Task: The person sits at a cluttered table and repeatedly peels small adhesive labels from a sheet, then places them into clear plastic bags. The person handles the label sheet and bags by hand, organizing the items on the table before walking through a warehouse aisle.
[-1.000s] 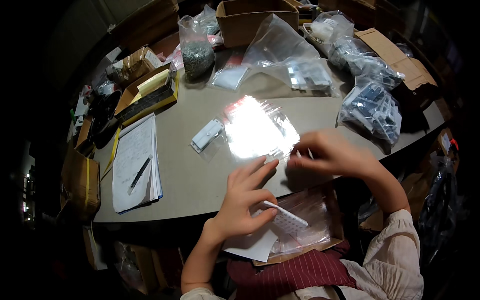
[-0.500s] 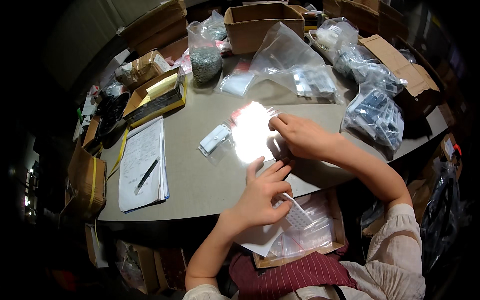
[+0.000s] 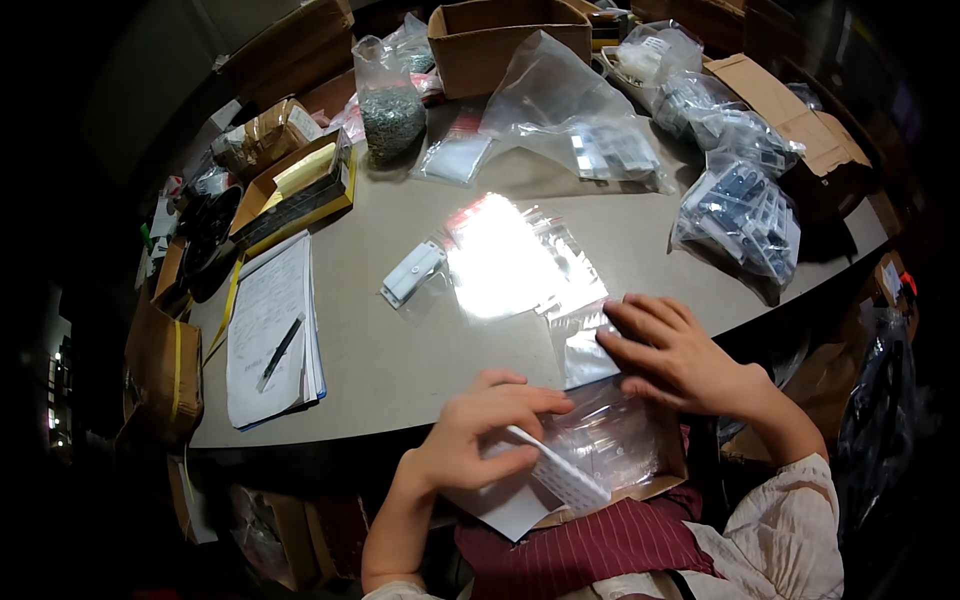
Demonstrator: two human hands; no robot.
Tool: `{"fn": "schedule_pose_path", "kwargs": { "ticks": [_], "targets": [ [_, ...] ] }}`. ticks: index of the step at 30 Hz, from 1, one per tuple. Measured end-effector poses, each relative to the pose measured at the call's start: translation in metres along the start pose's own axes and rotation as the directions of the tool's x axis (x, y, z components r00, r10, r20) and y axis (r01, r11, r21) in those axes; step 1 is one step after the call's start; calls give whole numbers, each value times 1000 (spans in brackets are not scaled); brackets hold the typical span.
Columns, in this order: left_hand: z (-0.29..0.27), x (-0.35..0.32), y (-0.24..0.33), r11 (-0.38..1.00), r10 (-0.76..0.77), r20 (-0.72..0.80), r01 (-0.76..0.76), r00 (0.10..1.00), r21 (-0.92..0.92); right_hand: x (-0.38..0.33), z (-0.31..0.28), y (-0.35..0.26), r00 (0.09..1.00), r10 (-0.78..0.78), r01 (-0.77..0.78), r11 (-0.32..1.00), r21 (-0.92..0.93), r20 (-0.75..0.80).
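My left hand [image 3: 480, 432] grips a small white ribbed plastic part [image 3: 558, 472] over a cardboard tray [image 3: 665, 470] of clear bags on my lap. My right hand [image 3: 672, 352] lies flat, fingers spread, on a small clear plastic bag [image 3: 582, 345] at the table's near edge. Beyond it a stack of shiny clear zip bags [image 3: 510, 258] glares under the light. A small white plastic part [image 3: 411, 273] lies on the grey table [image 3: 400, 350] to the left of that stack.
A pad of papers with a pen [image 3: 270, 325] lies at the left. A yellow box [image 3: 300, 195], a bag of dark small parts [image 3: 388, 105], cardboard boxes [image 3: 500, 40] and several bags of components [image 3: 740, 210] crowd the far and right side.
My right hand slid back from the shiny bag stack toward the table's near edge, onto a small bag. My left hand drew back off the table to my lap, taking hold of the white ribbed part.
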State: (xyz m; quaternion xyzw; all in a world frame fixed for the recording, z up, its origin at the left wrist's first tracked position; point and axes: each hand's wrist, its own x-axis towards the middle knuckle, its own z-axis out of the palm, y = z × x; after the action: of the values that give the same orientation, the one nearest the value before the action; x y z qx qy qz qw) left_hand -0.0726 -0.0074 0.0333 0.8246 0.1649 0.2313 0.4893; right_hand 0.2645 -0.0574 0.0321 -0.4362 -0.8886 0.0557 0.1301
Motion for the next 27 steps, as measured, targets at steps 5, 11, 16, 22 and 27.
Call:
{"fn": "schedule_pose_path", "kwargs": {
  "ticks": [5, 11, 16, 22, 27],
  "targets": [
    [6, -12, -5, 962, -177, -263, 111, 948, -249, -15, -24, -7, 980, -194, 168, 919, 357, 36],
    [27, -4, -6, 937, -347, -440, 292, 829, -189, 8, -32, -19, 988, 51, 37, 835, 549, -145],
    [36, 8, -1, 956, -248, -491, 294, 835, 18, 38, -7, -35, 982, -24, 104, 896, 433, -186],
    [39, 12, 3, 935, -142, -565, 297, 813, 192, 39, 3, -30, 997, -19, 46, 913, 406, -70],
    [41, 12, -6, 944, -174, -575, 302, 799, 134, 40, 6, -35, 995, 16, 21, 934, 356, -100]
  ]
}}
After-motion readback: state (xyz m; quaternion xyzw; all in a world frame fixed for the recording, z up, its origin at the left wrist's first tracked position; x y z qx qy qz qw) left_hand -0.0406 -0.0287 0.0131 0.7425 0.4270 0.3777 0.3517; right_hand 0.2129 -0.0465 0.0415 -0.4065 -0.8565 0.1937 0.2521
